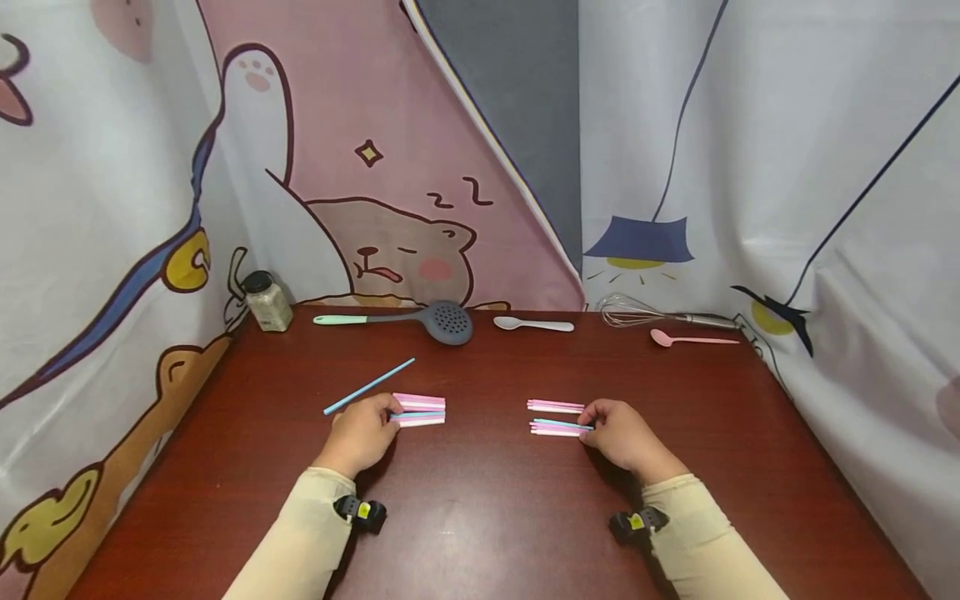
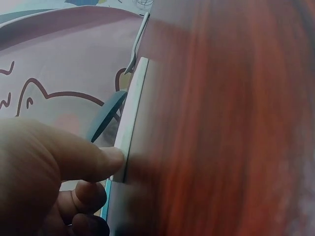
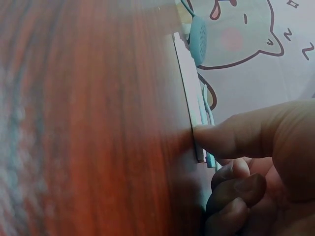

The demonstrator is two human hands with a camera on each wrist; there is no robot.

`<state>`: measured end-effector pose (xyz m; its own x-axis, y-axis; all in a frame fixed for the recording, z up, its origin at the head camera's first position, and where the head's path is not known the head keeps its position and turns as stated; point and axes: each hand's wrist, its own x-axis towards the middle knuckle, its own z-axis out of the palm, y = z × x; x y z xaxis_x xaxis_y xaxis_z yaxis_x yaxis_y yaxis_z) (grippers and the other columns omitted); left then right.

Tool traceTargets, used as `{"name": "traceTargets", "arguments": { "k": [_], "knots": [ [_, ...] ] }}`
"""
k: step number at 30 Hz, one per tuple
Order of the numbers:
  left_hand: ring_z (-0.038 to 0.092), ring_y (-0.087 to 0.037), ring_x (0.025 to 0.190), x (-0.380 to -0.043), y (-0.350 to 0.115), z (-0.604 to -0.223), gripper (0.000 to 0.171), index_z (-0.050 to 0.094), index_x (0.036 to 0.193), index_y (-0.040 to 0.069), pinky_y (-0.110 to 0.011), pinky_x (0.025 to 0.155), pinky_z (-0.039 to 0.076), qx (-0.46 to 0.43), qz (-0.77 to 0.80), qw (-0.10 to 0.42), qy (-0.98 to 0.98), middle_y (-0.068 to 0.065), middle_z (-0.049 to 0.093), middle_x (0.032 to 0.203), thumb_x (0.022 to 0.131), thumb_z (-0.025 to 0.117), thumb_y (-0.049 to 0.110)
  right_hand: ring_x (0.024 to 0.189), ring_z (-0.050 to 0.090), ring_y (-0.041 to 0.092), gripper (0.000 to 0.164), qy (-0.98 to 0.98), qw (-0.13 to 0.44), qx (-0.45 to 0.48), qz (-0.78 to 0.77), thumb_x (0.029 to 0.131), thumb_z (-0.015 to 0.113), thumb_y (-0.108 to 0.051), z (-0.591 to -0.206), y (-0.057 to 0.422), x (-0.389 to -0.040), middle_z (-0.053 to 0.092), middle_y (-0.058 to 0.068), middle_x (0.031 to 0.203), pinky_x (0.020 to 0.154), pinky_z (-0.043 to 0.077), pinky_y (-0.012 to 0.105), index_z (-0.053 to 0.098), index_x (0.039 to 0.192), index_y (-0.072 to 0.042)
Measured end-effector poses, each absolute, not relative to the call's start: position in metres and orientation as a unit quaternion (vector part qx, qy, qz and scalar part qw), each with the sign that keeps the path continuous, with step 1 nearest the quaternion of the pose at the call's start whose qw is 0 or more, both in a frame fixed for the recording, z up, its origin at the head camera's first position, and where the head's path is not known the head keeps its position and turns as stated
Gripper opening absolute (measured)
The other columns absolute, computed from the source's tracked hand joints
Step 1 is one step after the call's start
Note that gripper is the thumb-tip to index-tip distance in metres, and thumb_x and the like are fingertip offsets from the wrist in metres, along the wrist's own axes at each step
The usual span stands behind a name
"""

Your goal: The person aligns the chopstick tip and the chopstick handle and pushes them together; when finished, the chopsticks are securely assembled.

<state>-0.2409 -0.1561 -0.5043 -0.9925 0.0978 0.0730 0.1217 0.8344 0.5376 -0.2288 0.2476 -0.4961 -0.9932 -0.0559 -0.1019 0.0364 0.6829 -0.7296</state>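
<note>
My left hand point(image 1: 363, 435) pinches the left ends of a flat row of thin pink, blue and white straw-like sticks point(image 1: 423, 419) on the table. Just behind that row lies another row of pink and white sticks point(image 1: 420, 402). In the left wrist view the thumb presses on the near white stick point(image 2: 133, 115). On the other side, my right hand point(image 1: 622, 435) holds the right ends of a similar row point(image 1: 555, 427), with more pink and white sticks point(image 1: 555, 406) behind it. The right wrist view shows the thumb against the edge of a pale stick point(image 3: 186, 83).
A long blue stick point(image 1: 369, 387) lies slanted beyond the left hand. Along the back of the brown table point(image 1: 480, 517) are a spice jar point(image 1: 267, 304), a grey skimmer point(image 1: 448, 323), a white spoon point(image 1: 534, 324), a whisk point(image 1: 667, 316) and a pink spoon point(image 1: 693, 339). Printed curtains surround it.
</note>
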Motion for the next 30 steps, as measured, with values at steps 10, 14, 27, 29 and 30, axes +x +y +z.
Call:
{"name": "traceTargets", "arguments": {
  "k": [10,14,27,29,30],
  "knots": [
    [0.060,-0.018,0.075,-0.2412,-0.1521,-0.5002,0.013,0.069,0.097,0.013,-0.047,0.075,0.041,-0.073,-0.260,0.017,-0.963,0.000,0.060,0.074,0.086,0.074,0.008,0.065,0.045,0.016,0.008,0.922,0.062,-0.009,-0.382,0.086,0.076,-0.001,-0.4998,0.2482,-0.2303,0.048,-0.001,0.066,0.058,0.035,0.029,0.069,0.087,-0.006],
    [0.067,-0.025,0.093,-0.2421,-0.1515,-0.4999,0.014,0.067,0.096,0.012,-0.051,0.077,0.043,-0.078,-0.256,0.019,-0.963,-0.007,0.069,0.092,0.085,0.074,0.008,0.066,0.046,0.017,0.007,0.925,0.062,-0.009,-0.375,0.087,0.075,-0.002,-0.5009,0.2489,-0.2317,0.050,0.000,0.067,0.060,0.036,0.029,0.069,0.087,-0.005],
    [0.064,-0.025,0.094,-0.2417,-0.1517,-0.5011,0.015,0.060,0.088,0.014,-0.052,0.077,0.044,-0.088,-0.260,0.020,-0.961,-0.006,0.065,0.093,0.087,0.074,0.011,0.067,0.045,0.016,0.005,0.921,0.061,-0.007,-0.386,0.091,0.075,-0.004,-0.4974,0.2492,-0.2287,0.048,-0.002,0.067,0.060,0.035,0.027,0.070,0.089,-0.005],
    [0.063,-0.024,0.091,-0.2417,-0.1521,-0.5015,0.014,0.061,0.088,0.014,-0.051,0.077,0.044,-0.089,-0.265,0.022,-0.960,-0.005,0.064,0.092,0.087,0.075,0.012,0.067,0.045,0.016,0.005,0.919,0.060,-0.004,-0.390,0.092,0.074,-0.004,-0.4965,0.2485,-0.2273,0.048,-0.002,0.067,0.060,0.035,0.027,0.070,0.090,-0.006],
    [0.062,-0.023,0.090,-0.2417,-0.1523,-0.5019,0.014,0.061,0.088,0.014,-0.051,0.077,0.044,-0.089,-0.269,0.025,-0.959,-0.004,0.063,0.092,0.088,0.075,0.012,0.067,0.045,0.015,0.004,0.917,0.058,-0.005,-0.393,0.092,0.074,-0.004,-0.4960,0.2479,-0.2264,0.048,-0.002,0.067,0.060,0.035,0.027,0.070,0.091,-0.005]
  ]
}}
